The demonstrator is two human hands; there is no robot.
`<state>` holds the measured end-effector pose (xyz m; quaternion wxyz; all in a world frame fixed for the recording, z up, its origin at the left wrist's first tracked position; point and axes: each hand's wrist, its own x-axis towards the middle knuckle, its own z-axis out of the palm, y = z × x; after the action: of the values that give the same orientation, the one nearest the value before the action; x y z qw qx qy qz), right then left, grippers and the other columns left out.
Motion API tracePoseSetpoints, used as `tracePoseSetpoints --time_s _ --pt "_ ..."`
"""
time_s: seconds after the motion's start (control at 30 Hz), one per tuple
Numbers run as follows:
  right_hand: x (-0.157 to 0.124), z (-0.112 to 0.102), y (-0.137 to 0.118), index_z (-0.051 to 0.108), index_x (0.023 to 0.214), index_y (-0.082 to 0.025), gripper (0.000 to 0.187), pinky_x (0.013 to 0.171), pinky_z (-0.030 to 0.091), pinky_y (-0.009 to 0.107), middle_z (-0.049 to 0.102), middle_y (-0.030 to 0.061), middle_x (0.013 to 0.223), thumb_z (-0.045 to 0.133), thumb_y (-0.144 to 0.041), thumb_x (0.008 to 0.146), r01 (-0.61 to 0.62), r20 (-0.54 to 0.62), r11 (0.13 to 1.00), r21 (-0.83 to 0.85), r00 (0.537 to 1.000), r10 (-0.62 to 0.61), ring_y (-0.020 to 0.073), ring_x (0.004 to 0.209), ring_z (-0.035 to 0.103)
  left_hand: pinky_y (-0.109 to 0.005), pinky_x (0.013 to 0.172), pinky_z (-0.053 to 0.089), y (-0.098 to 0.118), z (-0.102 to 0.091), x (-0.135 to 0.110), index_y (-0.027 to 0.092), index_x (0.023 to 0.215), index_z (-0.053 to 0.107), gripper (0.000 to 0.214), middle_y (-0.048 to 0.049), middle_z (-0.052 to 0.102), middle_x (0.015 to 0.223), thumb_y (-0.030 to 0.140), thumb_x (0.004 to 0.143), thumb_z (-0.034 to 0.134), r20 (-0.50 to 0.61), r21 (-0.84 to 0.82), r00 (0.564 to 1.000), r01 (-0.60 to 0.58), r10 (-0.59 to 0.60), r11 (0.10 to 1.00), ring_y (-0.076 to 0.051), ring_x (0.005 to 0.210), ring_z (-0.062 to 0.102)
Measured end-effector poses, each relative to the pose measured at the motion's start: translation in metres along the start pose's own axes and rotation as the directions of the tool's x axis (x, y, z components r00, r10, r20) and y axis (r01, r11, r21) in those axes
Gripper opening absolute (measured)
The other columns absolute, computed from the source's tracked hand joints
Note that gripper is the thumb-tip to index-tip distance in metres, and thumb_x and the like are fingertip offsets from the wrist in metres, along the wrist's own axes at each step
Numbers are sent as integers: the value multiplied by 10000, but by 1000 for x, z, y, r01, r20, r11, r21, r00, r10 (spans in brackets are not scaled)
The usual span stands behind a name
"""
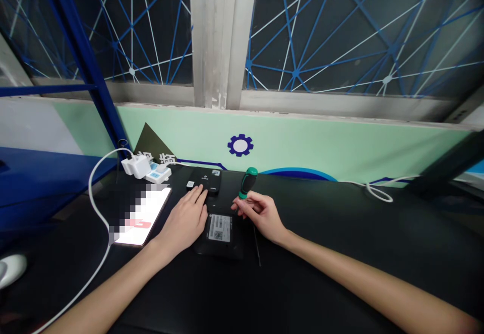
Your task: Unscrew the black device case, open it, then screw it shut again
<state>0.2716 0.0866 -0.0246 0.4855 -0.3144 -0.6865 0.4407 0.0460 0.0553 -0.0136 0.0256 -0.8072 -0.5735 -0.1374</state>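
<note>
A black flat box [236, 248] with a white printed label lies on the table in front of me. My right hand [264, 215] pinches a green-and-black screwdriver [248, 182] low down, near where the shaft leaves the handle. The screwdriver stands almost upright at the box's far right corner; its tip is hidden by the fingers. My left hand [189, 218] lies with fingers stretched out along the box's left side. Its fingertips reach the near edge of a second black box [206, 178]. Beside the labelled box, under my right hand, lies a thin dark rod [257, 248].
At the left lies a phone [151, 218] with a lit screen. Behind it are a white power strip [159, 173] and plugged-in white charger [136, 166]; a white cable [93, 187] loops toward me. A white mouse [13, 269] sits far left. Another cable [378, 192] lies back right.
</note>
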Motion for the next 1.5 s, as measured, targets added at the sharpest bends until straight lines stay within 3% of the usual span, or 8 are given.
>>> tracePoseSetpoints --time_s 0.23,0.43,0.73,1.03,1.5 --pt "0 0 -1 660 835 -177 307 573 555 281 761 76 813 690 -480 877 3 -2 1000 -6 1000 -3 145 603 647 -432 1171 352 -2 3 1 72 1455 474 517 -155 425 1552 255 1011 281 -11 9 1000 -14 14 1000 -253 1458 361" --pt "-1 -1 1 543 772 -199 307 613 556 289 782 79 823 704 -438 880 7 -21 1000 17 1000 -7 150 611 658 -467 1139 387 0 0 0 70 1466 457 522 -155 405 1564 255 1010 284 21 -12 1000 12 -11 1000 -277 1459 358" --pt "-1 0 3 643 821 -189 251 609 548 272 756 67 843 679 -424 900 29 -10 1000 -2 1000 -29 140 632 646 -457 1140 394 -3 4 1 83 1456 475 511 -144 420 1557 256 1006 304 2 31 1000 -2 2 1000 -275 1447 381" --pt "2 0 3 563 718 -203 357 639 578 302 727 26 702 839 -430 729 -48 -93 995 86 994 56 179 636 694 -477 1127 407 -4 7 1 69 1444 484 504 -162 429 1546 247 1008 305 -31 49 999 -25 26 999 -284 1438 395" --pt "0 -1 4 679 812 -179 249 601 526 266 763 72 837 711 -417 876 18 -17 998 67 1000 -17 172 709 701 -482 1135 389 -3 6 1 76 1438 495 505 -146 458 1533 256 1007 303 -34 67 999 -18 20 998 -284 1419 422"
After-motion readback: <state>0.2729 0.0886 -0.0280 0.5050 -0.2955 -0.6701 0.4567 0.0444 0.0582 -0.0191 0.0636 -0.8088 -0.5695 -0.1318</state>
